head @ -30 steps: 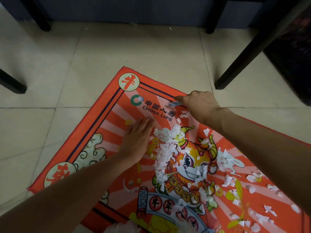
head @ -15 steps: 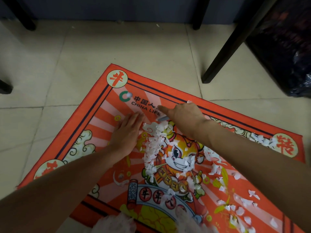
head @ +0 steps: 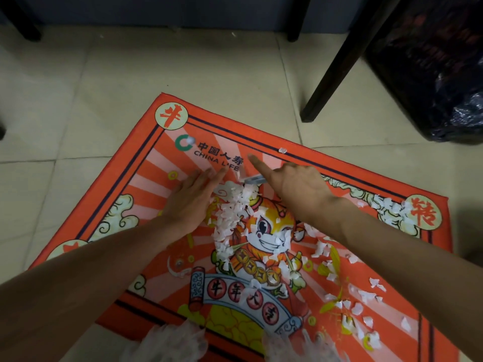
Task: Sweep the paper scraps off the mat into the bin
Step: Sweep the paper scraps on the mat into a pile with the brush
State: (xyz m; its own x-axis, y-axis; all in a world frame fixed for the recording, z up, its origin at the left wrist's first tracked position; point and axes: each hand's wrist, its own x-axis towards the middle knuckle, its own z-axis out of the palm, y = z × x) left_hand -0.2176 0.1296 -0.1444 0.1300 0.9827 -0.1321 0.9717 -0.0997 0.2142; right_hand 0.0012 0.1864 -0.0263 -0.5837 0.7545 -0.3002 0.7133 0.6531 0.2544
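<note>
An orange cartoon-printed mat (head: 146, 158) lies on the tiled floor. A long heap of white paper scraps (head: 232, 212) sits at its middle, and more scraps (head: 363, 296) are scattered to the right. My left hand (head: 190, 202) lies flat on the mat, fingers straight, against the heap's left side. My right hand (head: 295, 189) is at the heap's far end with the index finger stretched out. It pinches a small grey flat piece (head: 254, 180) under the fingers. A black-bagged bin (head: 454, 105) stands at the far right, off the mat.
A dark furniture leg (head: 329, 82) slants down to the floor between the mat and the bin. Two more dark legs stand along the back wall. One scrap (head: 282, 150) lies on the mat's far border. Pale fuzzy slippers show at the bottom edge.
My right hand has come nearer, from the mat's far edge down to the top of the heap, and its index finger has stretched out. The left hand stays flat beside the heap.
</note>
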